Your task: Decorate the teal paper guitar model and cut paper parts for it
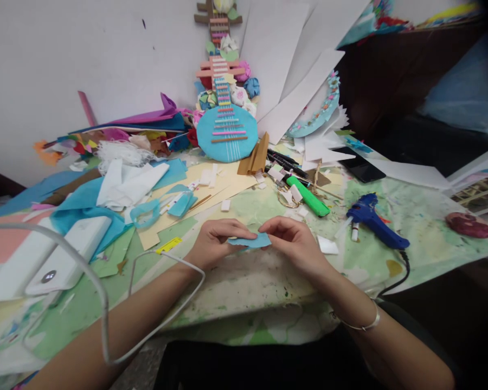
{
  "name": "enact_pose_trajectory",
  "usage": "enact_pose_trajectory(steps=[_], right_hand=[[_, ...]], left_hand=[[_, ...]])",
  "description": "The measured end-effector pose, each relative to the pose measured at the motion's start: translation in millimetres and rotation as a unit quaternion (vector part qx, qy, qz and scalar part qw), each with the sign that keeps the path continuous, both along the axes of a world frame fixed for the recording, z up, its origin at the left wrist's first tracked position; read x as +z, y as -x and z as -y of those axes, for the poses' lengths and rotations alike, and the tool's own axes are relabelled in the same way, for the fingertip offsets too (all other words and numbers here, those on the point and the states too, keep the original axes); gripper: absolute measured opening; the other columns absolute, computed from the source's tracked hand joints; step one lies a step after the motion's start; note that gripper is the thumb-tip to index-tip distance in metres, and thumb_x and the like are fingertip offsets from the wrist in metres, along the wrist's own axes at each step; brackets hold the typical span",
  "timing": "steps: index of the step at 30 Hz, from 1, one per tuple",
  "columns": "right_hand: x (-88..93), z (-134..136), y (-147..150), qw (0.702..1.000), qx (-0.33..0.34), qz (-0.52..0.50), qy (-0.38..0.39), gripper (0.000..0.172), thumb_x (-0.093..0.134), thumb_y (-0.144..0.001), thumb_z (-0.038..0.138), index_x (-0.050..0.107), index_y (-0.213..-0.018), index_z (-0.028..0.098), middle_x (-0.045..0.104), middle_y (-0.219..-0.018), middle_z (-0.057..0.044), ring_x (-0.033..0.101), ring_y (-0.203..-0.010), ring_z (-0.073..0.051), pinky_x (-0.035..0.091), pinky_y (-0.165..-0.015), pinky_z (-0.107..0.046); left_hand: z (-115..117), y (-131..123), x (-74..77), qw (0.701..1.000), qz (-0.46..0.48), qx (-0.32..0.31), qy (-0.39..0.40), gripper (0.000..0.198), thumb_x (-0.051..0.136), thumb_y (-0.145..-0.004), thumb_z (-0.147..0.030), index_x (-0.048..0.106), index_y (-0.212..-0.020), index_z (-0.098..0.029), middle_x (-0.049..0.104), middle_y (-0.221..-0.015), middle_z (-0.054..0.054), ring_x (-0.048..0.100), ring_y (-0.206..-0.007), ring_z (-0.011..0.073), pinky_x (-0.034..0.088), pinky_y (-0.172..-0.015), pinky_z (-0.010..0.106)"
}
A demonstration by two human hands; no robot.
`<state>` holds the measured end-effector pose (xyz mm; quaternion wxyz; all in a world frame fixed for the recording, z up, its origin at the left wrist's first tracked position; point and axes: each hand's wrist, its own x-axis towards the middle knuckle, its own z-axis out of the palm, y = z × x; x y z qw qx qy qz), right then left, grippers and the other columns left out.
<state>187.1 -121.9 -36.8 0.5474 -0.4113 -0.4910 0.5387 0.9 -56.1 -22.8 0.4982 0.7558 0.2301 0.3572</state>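
Note:
A small piece of blue paper (254, 241) is stretched between my two hands, just above the table's front part. My left hand (217, 241) pinches its left end, with the thumb below and the fingers on top. At the right end, the thumb and forefinger of my right hand (293, 242) close on the paper's edge. Behind them stands a blue round paper instrument (228, 142) with thin strings and coloured strips. A small white square (225, 206) lies just beyond my left hand.
On the right are a blue glue gun (376, 222) with its cord, a green cutter (309, 196) and a black phone (360, 164). A white cable (101, 287) crosses my left forearm. White power bank (69, 257), blue tissue (83, 203) and paper scraps lie on the left.

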Motion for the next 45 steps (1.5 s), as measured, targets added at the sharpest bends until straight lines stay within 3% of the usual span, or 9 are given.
enact_pose_trajectory(steps=[5, 8, 13, 18, 27, 33, 38, 42, 45], right_hand=[[0.3, -1, 0, 1.000, -0.005, 0.004, 0.005, 0.015, 0.071, -0.072, 0.031, 0.067, -0.082, 0.020, 0.067, -0.074, 0.000, 0.061, -0.067, -0.012, 0.051, -0.066, -0.027], [-1.9, -2, -1, 1.000, -0.012, -0.017, 0.007, 0.017, 0.071, -0.072, 0.030, 0.066, -0.084, 0.020, 0.067, -0.079, -0.001, 0.063, -0.071, -0.013, 0.052, -0.069, -0.028], [-6.4, -4, 0, 0.996, -0.051, -0.065, 0.036, 0.017, 0.069, -0.075, 0.034, 0.062, -0.083, 0.020, 0.066, -0.076, 0.000, 0.063, -0.071, -0.012, 0.052, -0.072, -0.027], [-3.6, -3, 1, 0.999, -0.016, 0.013, 0.046, 0.026, 0.074, -0.068, 0.039, 0.063, -0.074, 0.017, 0.065, -0.072, -0.001, 0.061, -0.069, -0.013, 0.049, -0.068, -0.026], [-1.5, -2, 1, 0.998, -0.027, 0.037, 0.031, 0.023, 0.069, -0.073, 0.041, 0.066, -0.072, 0.018, 0.066, -0.071, -0.002, 0.060, -0.069, -0.013, 0.048, -0.068, -0.027], [-3.0, -3, 1, 0.999, -0.049, 0.009, 0.005, 0.019, 0.072, -0.070, 0.035, 0.066, -0.070, 0.017, 0.064, -0.071, -0.001, 0.057, -0.069, -0.013, 0.047, -0.068, -0.027], [-1.2, -3, 1, 0.997, -0.072, 0.011, -0.019, 0.019, 0.071, -0.070, 0.034, 0.064, -0.066, 0.018, 0.063, -0.071, -0.001, 0.055, -0.067, -0.012, 0.046, -0.065, -0.026], [-1.5, -2, 0, 0.997, -0.080, 0.009, -0.020, 0.017, 0.071, -0.071, 0.032, 0.064, -0.066, 0.018, 0.062, -0.070, -0.001, 0.054, -0.065, -0.012, 0.045, -0.062, -0.025], [-1.7, -2, 1, 0.996, -0.078, 0.024, -0.022, 0.017, 0.070, -0.071, 0.031, 0.063, -0.067, 0.017, 0.062, -0.071, -0.001, 0.054, -0.066, -0.012, 0.046, -0.063, -0.026]], left_hand=[[2, -1, 0.1, 0.997, -0.018, -0.004, 0.069, 0.015, 0.075, -0.068, -0.029, 0.077, -0.080, -0.021, 0.073, -0.075, 0.008, 0.068, -0.067, 0.0194, 0.055, -0.061, 0.029], [4, -3, -0.4, 0.997, -0.002, 0.021, 0.073, 0.014, 0.076, -0.066, -0.026, 0.077, -0.078, -0.020, 0.074, -0.076, 0.008, 0.069, -0.067, 0.0198, 0.057, -0.061, 0.029], [3, -1, -5.0, 0.995, 0.022, 0.080, -0.060, 0.015, 0.075, -0.066, -0.016, 0.077, -0.079, -0.022, 0.074, -0.080, 0.007, 0.069, -0.072, 0.0191, 0.057, -0.067, 0.029], [3, 0, -8.3, 0.978, 0.017, 0.119, -0.169, 0.020, 0.074, -0.067, -0.015, 0.076, -0.085, -0.023, 0.074, -0.084, 0.007, 0.069, -0.072, 0.0182, 0.057, -0.066, 0.028], [8, -3, -6.2, 0.967, 0.023, 0.108, -0.231, 0.020, 0.072, -0.068, -0.014, 0.076, -0.084, -0.025, 0.075, -0.083, 0.005, 0.069, -0.070, 0.0155, 0.057, -0.064, 0.024], [5, -4, -14.4, 0.987, 0.043, 0.065, -0.143, 0.024, 0.072, -0.067, -0.014, 0.075, -0.089, -0.022, 0.074, -0.089, 0.009, 0.069, -0.077, 0.0188, 0.058, -0.071, 0.030], [6, -1, -10.0, 0.996, 0.070, 0.000, -0.057, 0.033, 0.068, -0.068, -0.012, 0.073, -0.099, -0.019, 0.071, -0.096, 0.012, 0.066, -0.090, 0.0228, 0.054, -0.082, 0.036], [6, 2, -4.3, 0.991, 0.099, -0.069, 0.052, 0.040, 0.070, -0.068, -0.027, 0.071, -0.105, -0.014, 0.067, -0.106, 0.016, 0.061, -0.101, 0.0294, 0.048, -0.089, 0.041], [5, 1, -7.1, 0.984, 0.116, -0.039, 0.132, 0.038, 0.062, -0.076, -0.043, 0.074, -0.096, -0.013, 0.069, -0.100, 0.015, 0.063, -0.095, 0.0286, 0.049, -0.086, 0.041]])
